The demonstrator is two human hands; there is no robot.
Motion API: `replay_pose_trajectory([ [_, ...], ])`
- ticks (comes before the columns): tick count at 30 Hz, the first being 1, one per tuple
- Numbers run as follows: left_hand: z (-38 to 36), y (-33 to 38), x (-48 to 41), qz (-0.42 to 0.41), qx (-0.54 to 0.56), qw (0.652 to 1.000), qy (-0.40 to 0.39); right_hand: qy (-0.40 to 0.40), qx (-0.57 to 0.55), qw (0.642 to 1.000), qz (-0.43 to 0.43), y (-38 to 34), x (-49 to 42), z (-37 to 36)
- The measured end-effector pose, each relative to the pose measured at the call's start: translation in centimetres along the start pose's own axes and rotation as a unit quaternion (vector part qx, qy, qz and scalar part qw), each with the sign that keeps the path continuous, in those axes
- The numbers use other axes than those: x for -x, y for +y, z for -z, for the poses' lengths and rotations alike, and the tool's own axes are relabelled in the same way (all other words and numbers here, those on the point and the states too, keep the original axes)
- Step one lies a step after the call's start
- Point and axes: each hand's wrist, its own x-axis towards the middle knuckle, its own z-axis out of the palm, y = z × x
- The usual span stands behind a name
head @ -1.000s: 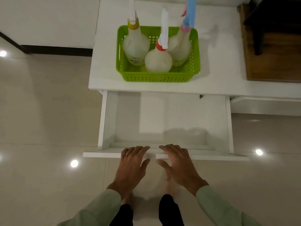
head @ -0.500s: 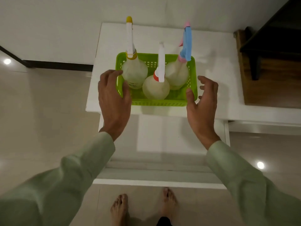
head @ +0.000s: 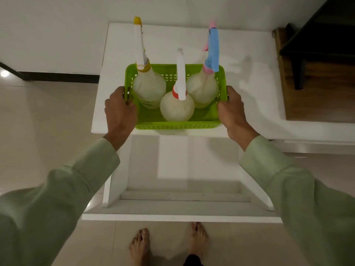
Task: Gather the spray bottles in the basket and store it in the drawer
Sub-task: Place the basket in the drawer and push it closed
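Note:
A green perforated basket (head: pixel 176 125) stands on the white cabinet top (head: pixel 249 104), near its front edge. Three pale spray bottles stand upright in it: one with a yellow collar (head: pixel 148 87) at the left, one with a red collar (head: pixel 176 109) in front, one with a blue and pink trigger (head: pixel 201 89) at the right. My left hand (head: pixel 120 110) grips the basket's left rim. My right hand (head: pixel 233 110) grips its right rim. Below the cabinet top the white drawer (head: pixel 182 210) is pulled fully out, with nothing inside.
A dark wooden stair or bench (head: pixel 317 73) stands at the right of the cabinet. The floor (head: pixel 48 121) is glossy beige tile with lamp reflections. My bare feet (head: pixel 167 244) stand just in front of the drawer's front panel.
My hands rose from the drawer's front edge to the basket. Half a second ago they were beside it with fingers apart; now they close on its two side rims.

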Motion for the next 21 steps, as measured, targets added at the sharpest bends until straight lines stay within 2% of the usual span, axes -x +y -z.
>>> replay_pose_trajectory([
  [10,2.3,-1.7,9.8,-0.025,0.058,0.998,0.001,-0.029,-0.033,0.998,0.041,4.9,8.5,3.7],
  [14,2.9,-3.7,13.6,-0.001,0.09,0.995,-0.041,-0.052,-0.048,0.996,0.047,7.7,11.8,5.2],
  [21,0.9,-7.5,16.9,0.041,0.056,0.989,-0.13,-0.085,-0.014,0.996,0.013,12.9,14.1,4.7],
])
